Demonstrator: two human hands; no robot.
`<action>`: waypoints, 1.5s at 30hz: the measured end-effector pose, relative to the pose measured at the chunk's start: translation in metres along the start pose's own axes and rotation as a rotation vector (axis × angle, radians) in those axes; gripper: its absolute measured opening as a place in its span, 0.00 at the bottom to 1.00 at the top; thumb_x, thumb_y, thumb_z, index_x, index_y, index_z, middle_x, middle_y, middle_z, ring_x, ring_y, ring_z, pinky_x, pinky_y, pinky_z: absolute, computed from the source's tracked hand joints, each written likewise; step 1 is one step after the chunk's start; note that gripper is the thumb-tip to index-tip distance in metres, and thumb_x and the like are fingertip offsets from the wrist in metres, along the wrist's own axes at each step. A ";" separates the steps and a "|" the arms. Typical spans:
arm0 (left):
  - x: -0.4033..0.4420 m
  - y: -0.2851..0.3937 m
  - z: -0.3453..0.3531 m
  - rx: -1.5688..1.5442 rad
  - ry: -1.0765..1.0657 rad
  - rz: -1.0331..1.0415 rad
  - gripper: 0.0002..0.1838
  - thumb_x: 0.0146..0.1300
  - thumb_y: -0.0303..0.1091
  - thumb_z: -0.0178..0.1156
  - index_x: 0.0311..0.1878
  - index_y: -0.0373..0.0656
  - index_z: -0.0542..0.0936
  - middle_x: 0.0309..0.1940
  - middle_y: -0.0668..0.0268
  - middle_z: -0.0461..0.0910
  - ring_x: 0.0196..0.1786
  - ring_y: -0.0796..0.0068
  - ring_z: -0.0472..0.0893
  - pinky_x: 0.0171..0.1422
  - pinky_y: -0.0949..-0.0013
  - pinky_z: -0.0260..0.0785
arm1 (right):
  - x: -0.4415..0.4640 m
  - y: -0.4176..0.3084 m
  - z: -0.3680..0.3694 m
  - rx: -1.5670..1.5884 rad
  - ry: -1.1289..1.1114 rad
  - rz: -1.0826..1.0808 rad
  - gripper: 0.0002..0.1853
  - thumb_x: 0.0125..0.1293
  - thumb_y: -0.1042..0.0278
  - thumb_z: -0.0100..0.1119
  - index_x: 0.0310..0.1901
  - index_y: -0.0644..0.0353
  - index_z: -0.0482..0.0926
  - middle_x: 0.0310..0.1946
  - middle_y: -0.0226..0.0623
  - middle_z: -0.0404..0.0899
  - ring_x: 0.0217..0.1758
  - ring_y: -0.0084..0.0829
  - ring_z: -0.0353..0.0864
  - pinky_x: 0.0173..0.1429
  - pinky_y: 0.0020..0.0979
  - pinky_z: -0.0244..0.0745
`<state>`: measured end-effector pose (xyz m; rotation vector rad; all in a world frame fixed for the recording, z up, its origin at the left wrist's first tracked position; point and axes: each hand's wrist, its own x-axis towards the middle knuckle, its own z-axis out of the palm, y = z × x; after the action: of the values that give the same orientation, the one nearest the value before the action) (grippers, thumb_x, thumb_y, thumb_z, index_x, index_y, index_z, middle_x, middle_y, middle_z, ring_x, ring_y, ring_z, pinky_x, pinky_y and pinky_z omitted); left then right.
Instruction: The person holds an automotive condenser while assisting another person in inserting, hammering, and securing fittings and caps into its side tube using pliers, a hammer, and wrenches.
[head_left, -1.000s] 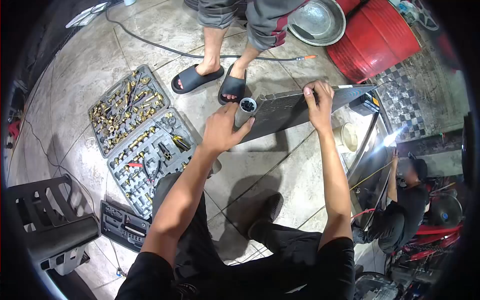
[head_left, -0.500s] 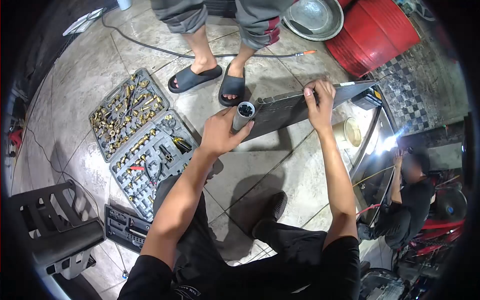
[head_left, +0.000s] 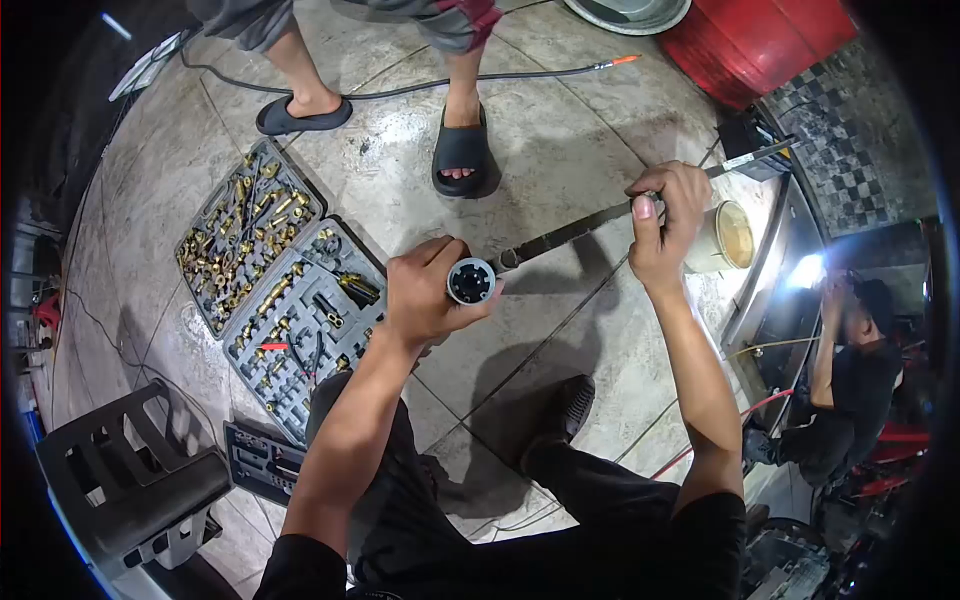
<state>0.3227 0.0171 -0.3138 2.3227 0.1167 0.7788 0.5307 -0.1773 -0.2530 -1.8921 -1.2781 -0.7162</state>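
Note:
Between my hands is a car air-conditioning condenser [head_left: 572, 232], a thin finned panel seen almost edge-on from above, slanting up to the right. A grey cylinder [head_left: 471, 282] runs along its near left end, its round ribbed black cap facing me. My left hand [head_left: 424, 288] is wrapped round that cylinder. My right hand [head_left: 668, 222] grips the panel's upper edge further along, thumb on the near side. The panel's broad faces are mostly hidden at this angle.
An open grey case [head_left: 228, 332] of brass fittings lies left, near a black stool [head_left: 140, 490]. Ahead stands a person in dark slides [head_left: 461, 150], by a hose [head_left: 400, 94]. A bucket [head_left: 722, 240], red drum [head_left: 755, 45] and crouching person [head_left: 862, 375] with a bright light are right.
The condenser has turned from showing its broad face to nearly edge-on, its cylinder end coming lower and closer. The standing person's feet have moved apart. Both my hands keep their grip.

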 end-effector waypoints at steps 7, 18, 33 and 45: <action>0.003 -0.004 0.009 -0.039 0.073 0.084 0.19 0.41 0.41 0.74 0.22 0.44 0.72 0.18 0.62 0.71 0.20 0.58 0.76 0.24 0.62 0.67 | -0.003 0.001 0.002 0.001 0.054 -0.014 0.19 0.67 0.49 0.53 0.30 0.58 0.76 0.29 0.37 0.73 0.39 0.40 0.71 0.58 0.41 0.58; 0.002 -0.006 0.003 -0.012 -0.082 0.003 0.21 0.40 0.43 0.74 0.30 0.41 0.76 0.23 0.60 0.75 0.26 0.54 0.78 0.30 0.60 0.71 | -0.002 0.004 0.004 -0.014 0.066 -0.035 0.22 0.69 0.46 0.50 0.29 0.58 0.76 0.29 0.39 0.74 0.39 0.41 0.71 0.56 0.40 0.59; -0.113 0.186 -0.166 -1.545 -0.957 0.126 0.21 0.61 0.45 0.66 0.56 0.49 0.84 0.69 0.36 0.65 0.71 0.34 0.64 0.73 0.31 0.47 | 0.041 0.003 0.014 -0.040 -0.132 0.018 0.14 0.66 0.55 0.60 0.35 0.59 0.77 0.34 0.39 0.76 0.46 0.44 0.72 0.62 0.46 0.60; -0.129 0.213 -0.220 -1.201 -0.038 0.306 0.12 0.67 0.39 0.61 0.48 0.43 0.82 0.50 0.62 0.80 0.54 0.61 0.80 0.65 0.55 0.69 | 0.050 -0.006 0.023 -0.199 -0.255 0.076 0.15 0.72 0.56 0.53 0.39 0.62 0.77 0.39 0.47 0.78 0.49 0.51 0.73 0.68 0.52 0.59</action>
<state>0.0669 -0.0565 -0.1139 1.2034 -0.5834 0.6613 0.5440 -0.1309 -0.2265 -2.2398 -1.3206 -0.5950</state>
